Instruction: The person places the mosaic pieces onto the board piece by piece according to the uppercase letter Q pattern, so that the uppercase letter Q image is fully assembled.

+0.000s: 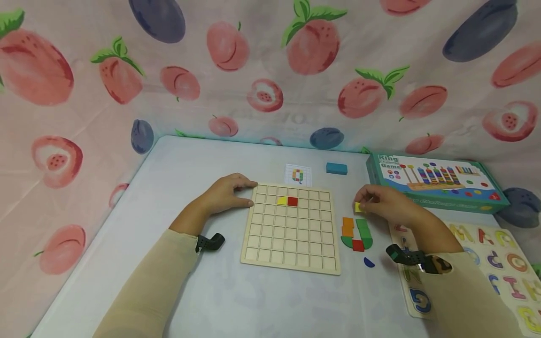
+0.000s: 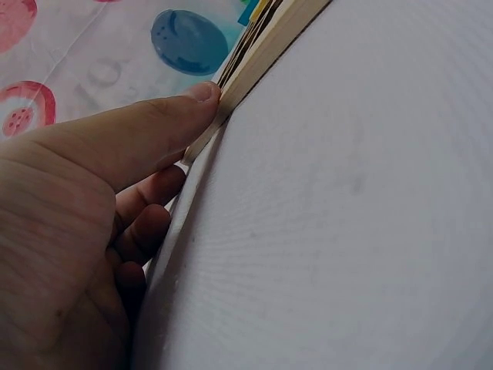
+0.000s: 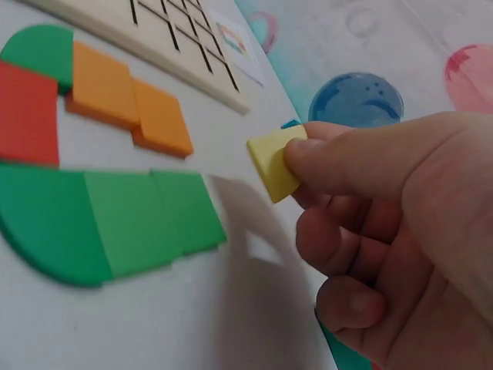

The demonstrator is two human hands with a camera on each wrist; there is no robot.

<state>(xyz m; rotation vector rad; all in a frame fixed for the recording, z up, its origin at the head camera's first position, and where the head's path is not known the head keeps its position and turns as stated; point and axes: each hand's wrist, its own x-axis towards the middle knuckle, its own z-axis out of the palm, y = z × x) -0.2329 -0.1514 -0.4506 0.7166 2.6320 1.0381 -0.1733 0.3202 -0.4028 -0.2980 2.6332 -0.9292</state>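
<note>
I had relaxed left hand (image 1: 224, 191) against board (image 1: 288, 268), likely steadying it short of far edge of worktop (image 1: 207, 295), right hand (image 1: 383, 203) pinching yellow tile (image 3: 271, 163).

Soft, even, slightly dim light covers my table (image 1: 211, 291). From the yellow tile (image 3: 271, 166) in my right hand (image 3: 416, 208), a soft-edged shadow (image 3: 246, 308) spreads toward seven o'clock. My left-wrist view is murkier, faintly rippled; the head view stretches the printed cloth (image 1: 477, 30) at two o'clock.
</note>
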